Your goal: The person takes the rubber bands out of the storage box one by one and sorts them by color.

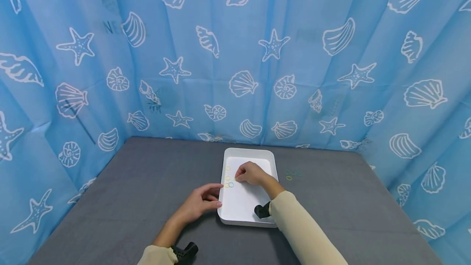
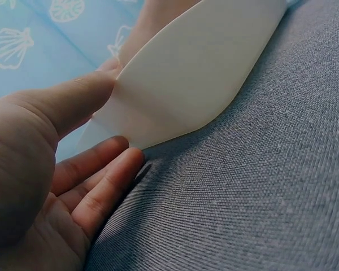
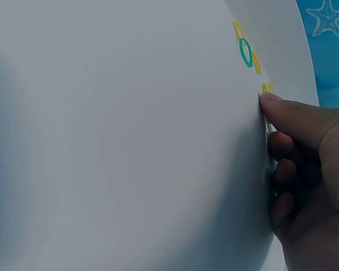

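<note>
A shallow white tray [image 1: 244,212] lies on the grey cloth. My left hand [image 1: 200,203] rests against its left side, thumb and fingertips touching the rim and outer wall, as the left wrist view shows too. Over the tray floor is my right hand [image 1: 251,174], thumb and fingertips pinched together at what seems a small ring, mostly hidden. Yellow rings [image 1: 228,168] stand in a column along the tray's left side. A blue-green ring [image 1: 231,184] sits beside the nearest one; in the right wrist view the ring [image 3: 246,52] looks green and overlaps yellow.
Right of the tray, several small green rings [image 1: 293,173] and a yellow ring [image 1: 288,178] lie on the grey cloth [image 1: 331,199]. A blue curtain [image 1: 228,60] with white shell prints hangs behind the table and along its sides.
</note>
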The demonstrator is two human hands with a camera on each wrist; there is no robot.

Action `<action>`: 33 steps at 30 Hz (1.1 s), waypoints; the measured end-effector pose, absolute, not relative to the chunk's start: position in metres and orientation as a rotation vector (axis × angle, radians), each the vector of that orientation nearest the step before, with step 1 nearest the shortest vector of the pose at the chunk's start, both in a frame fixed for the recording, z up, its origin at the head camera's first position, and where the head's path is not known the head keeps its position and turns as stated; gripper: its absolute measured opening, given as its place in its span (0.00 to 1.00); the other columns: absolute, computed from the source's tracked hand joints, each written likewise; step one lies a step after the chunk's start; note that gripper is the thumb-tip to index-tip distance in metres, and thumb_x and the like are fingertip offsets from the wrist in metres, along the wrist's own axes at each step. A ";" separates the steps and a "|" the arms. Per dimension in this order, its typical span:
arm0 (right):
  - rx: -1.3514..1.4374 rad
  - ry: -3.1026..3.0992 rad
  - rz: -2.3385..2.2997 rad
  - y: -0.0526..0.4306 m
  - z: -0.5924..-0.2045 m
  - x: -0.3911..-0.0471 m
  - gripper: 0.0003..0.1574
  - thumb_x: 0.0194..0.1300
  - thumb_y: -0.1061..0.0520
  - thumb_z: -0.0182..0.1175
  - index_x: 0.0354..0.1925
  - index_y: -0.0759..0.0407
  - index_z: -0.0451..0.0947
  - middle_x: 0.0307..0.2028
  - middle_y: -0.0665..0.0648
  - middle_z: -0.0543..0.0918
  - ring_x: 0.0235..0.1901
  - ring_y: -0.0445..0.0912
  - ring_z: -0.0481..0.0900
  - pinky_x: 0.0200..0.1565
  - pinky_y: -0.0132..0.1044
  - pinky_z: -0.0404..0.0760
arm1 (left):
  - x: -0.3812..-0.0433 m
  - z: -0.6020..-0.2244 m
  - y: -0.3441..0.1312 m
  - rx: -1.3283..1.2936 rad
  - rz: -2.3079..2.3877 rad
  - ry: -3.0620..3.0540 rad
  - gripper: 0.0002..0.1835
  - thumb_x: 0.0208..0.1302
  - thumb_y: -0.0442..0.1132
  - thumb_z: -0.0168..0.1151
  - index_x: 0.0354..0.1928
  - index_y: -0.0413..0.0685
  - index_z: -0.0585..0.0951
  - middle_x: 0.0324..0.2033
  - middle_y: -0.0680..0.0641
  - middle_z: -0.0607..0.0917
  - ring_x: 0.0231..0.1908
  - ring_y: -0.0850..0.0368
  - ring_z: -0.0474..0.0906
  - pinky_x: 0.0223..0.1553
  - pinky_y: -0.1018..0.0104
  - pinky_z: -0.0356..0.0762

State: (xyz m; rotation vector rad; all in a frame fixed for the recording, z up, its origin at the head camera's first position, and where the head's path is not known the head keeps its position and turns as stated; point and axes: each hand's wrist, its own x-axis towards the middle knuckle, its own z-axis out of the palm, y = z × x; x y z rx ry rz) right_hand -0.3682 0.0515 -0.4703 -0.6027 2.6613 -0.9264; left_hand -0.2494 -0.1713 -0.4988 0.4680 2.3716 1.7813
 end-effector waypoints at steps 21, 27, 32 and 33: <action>-0.546 2.639 -1.044 0.061 -0.465 -0.367 0.04 0.61 0.63 0.67 0.29 0.60 0.82 0.24 0.50 0.78 0.25 0.43 0.71 0.29 0.33 0.69 | -0.235 -0.469 -0.167 0.479 1.776 2.346 0.27 0.61 0.33 0.68 0.62 0.37 0.74 0.49 0.34 0.80 0.41 0.51 0.79 0.40 0.61 0.77; -0.570 2.662 -1.064 0.063 -0.456 -0.365 0.04 0.62 0.64 0.65 0.30 0.63 0.82 0.25 0.50 0.78 0.26 0.43 0.71 0.29 0.34 0.70 | -0.233 -0.465 -0.167 0.468 1.763 2.352 0.27 0.62 0.33 0.67 0.63 0.35 0.73 0.50 0.34 0.79 0.42 0.50 0.79 0.41 0.61 0.76; -0.598 2.683 -1.079 0.067 -0.447 -0.364 0.04 0.63 0.65 0.64 0.30 0.61 0.82 0.25 0.50 0.78 0.26 0.43 0.70 0.30 0.34 0.70 | -0.243 -0.488 -0.170 0.457 1.785 2.358 0.28 0.61 0.36 0.69 0.64 0.40 0.73 0.51 0.38 0.80 0.43 0.51 0.79 0.41 0.62 0.76; -0.600 2.685 -1.080 0.068 -0.445 -0.364 0.04 0.63 0.64 0.64 0.30 0.61 0.82 0.26 0.50 0.78 0.27 0.43 0.70 0.30 0.34 0.70 | -0.246 -0.493 -0.170 0.456 1.787 2.362 0.29 0.61 0.36 0.69 0.64 0.42 0.74 0.51 0.38 0.80 0.43 0.51 0.79 0.40 0.63 0.76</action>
